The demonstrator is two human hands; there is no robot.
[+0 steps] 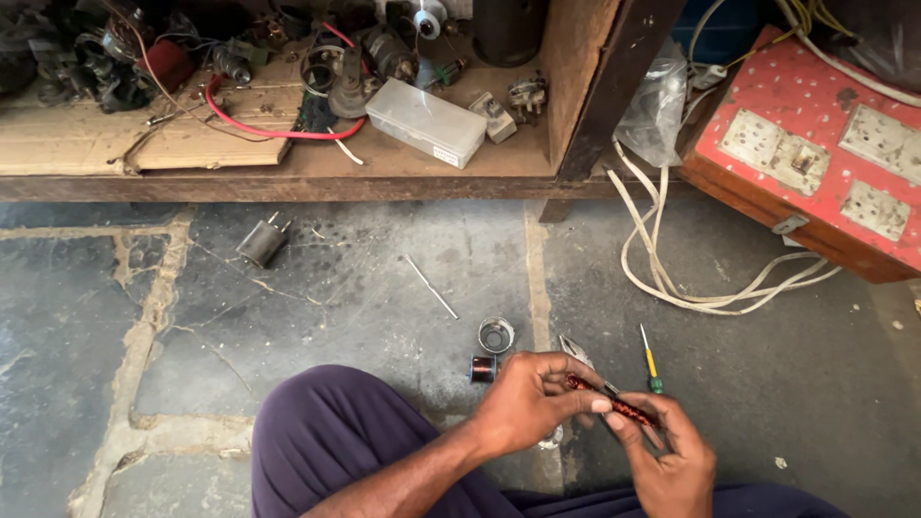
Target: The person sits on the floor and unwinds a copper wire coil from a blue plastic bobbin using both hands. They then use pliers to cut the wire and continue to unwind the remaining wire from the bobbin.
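Left hand (526,398): closed around one end of a thin dark-red wound rod (614,403), fingertips pinching it. Right hand (672,451): fingers curled under and over the other end of the same rod, thumb on top; the rod spans both hands, tilted down toward the right, held above the stone floor (317,317) in front of a knee in purple trousers (336,432). Small pliers (576,351): on the floor just beyond the left hand, partly hidden by the fingers. Screwdriver with yellow-and-green handle (650,363): on the floor just beyond the right hand. Spool of copper wire (483,369): lying on its side, close beside the left hand. Round metal ring (496,335): on the floor just behind the spool. Thin metal rod (431,287): lying loose farther out. Grey cylindrical part with prongs (262,241): near the low wooden shelf (288,182). Clear plastic box (426,121): on the shelf, among a red cable (278,130) and mixed motor parts. Red switchboard (815,144): at far right, tilted, with white cable (691,288) looped on the floor beside it.
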